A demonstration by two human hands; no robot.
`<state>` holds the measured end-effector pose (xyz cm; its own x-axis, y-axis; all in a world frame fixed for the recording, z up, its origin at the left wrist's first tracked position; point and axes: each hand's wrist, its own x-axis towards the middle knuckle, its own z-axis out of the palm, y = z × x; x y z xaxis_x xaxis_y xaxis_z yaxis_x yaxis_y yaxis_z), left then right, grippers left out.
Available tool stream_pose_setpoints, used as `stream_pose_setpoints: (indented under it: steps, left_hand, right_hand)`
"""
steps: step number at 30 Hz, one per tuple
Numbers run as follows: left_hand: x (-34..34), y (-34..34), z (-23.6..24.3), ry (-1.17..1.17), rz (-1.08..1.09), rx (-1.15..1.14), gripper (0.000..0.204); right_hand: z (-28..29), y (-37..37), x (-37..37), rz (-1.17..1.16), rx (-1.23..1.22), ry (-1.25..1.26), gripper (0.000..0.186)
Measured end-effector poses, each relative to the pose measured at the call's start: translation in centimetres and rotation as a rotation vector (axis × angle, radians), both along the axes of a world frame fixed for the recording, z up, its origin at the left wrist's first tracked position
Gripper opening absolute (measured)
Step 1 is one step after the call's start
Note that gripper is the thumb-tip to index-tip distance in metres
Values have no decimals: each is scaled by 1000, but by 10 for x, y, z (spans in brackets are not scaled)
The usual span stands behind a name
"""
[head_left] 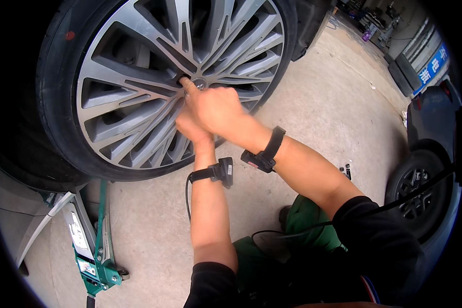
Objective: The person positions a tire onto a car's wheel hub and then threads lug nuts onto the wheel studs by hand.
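A silver multi-spoke wheel (pixel 138 133) with a black tyre (pixel 56 87) fills the upper left. My right hand (pixel 213 108) is at its centre, index finger reaching into a dark recess beside the round hub cap (pixel 199 83), the other fingers curled; whatever they might hold is hidden. Just below and behind it, my left hand (pixel 190 124) is curled close to the spokes, largely covered by the right, so its fingertips and anything in them are out of sight.
A green floor jack (pixel 100 267) stands at lower left under the raised car. Small dark pieces (pixel 346 171) lie on the concrete floor (pixel 328 102) beyond my right forearm. Another car (pixel 431 113) is at right, with spare tyres (pixel 403 77) and clutter along the far wall.
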<state>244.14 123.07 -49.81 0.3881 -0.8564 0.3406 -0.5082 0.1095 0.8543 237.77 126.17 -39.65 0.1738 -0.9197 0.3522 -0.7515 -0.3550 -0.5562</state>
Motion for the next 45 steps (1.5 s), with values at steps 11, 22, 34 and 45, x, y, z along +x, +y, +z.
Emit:
stream_pose_setpoints:
  steps: [11, 22, 34, 45]
  left_hand:
    - [-4, 2, -5, 421, -61, -153, 12]
    - [-7, 0, 0, 334, -48, -324, 13]
    - [-2, 9, 9, 147, -30, -180, 16]
    - [-3, 8, 3, 121, 26, -146, 23]
  right_hand:
    - [4, -7, -7, 191, 80, -551, 61]
    - [18, 2, -3, 314, 756, -1285, 71]
    - [22, 8, -3, -48, -92, 486, 71]
    - [9, -4, -10, 163, 92, -369, 59]
